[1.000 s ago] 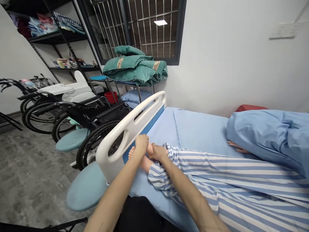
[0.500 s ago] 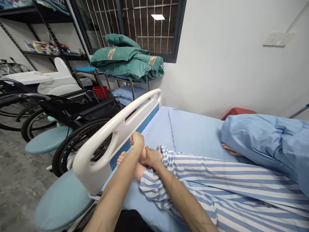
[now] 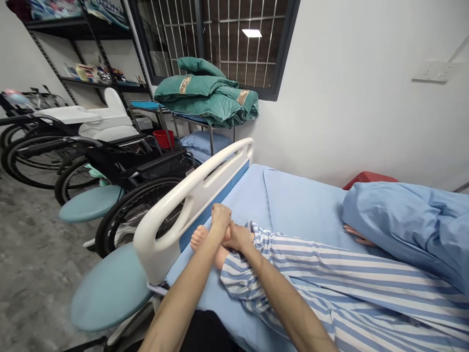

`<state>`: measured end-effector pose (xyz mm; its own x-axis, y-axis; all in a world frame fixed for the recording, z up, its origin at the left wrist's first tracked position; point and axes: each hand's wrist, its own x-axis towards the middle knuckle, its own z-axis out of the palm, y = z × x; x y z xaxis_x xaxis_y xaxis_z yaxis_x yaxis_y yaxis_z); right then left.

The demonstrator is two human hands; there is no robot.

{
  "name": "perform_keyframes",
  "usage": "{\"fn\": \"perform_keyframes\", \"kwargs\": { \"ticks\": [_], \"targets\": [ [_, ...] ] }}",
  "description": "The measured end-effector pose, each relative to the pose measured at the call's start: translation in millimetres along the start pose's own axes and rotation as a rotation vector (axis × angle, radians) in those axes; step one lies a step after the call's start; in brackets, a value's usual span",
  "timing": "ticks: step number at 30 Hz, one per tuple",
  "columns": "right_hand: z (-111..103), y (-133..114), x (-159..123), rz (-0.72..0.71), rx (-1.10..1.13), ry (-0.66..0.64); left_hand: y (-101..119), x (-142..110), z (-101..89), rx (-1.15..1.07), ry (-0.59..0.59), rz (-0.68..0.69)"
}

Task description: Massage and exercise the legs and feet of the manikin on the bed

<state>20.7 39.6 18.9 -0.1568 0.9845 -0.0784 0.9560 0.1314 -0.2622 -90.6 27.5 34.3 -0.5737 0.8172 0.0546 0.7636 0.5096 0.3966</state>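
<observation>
A figure in blue-and-white striped trousers (image 3: 330, 288) lies on a bed with a light blue sheet (image 3: 293, 200). Its bare feet point at the white footboard (image 3: 190, 195). My left hand (image 3: 221, 218) is closed around the upper foot, near its toes. My right hand (image 3: 238, 236) is wrapped round the ankle at the trouser cuff. The lower foot (image 3: 200, 237) lies free on the sheet beneath my left wrist. A light blue quilt (image 3: 406, 230) covers the figure's upper part, and a hand of the figure (image 3: 357, 234) shows at its edge.
A black wheelchair (image 3: 139, 181) stands close to the footboard, with more wheelchairs (image 3: 32, 156) behind it. Two round teal stools (image 3: 110, 288) are on the grey floor. Folded green blankets (image 3: 208, 98) sit on a metal rack under the barred window.
Both hands keep their hold on the foot and ankle. The view swung left and then back to the right; the leg has hardly shifted.
</observation>
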Motion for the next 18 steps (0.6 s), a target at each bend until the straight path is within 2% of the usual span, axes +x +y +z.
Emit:
{"fn": "perform_keyframes", "kwargs": {
  "ticks": [13, 18],
  "targets": [
    [-7.9, -7.5, -12.9, -0.013, 0.02, 0.038, -2.6, -0.3, 9.4, -0.14, 0.279, 0.039],
    [-7.6, -8.6, -12.3, 0.017, 0.016, 0.06, -0.7, -5.4, 6.9, -0.119, 0.275, 0.018]
  ]
}}
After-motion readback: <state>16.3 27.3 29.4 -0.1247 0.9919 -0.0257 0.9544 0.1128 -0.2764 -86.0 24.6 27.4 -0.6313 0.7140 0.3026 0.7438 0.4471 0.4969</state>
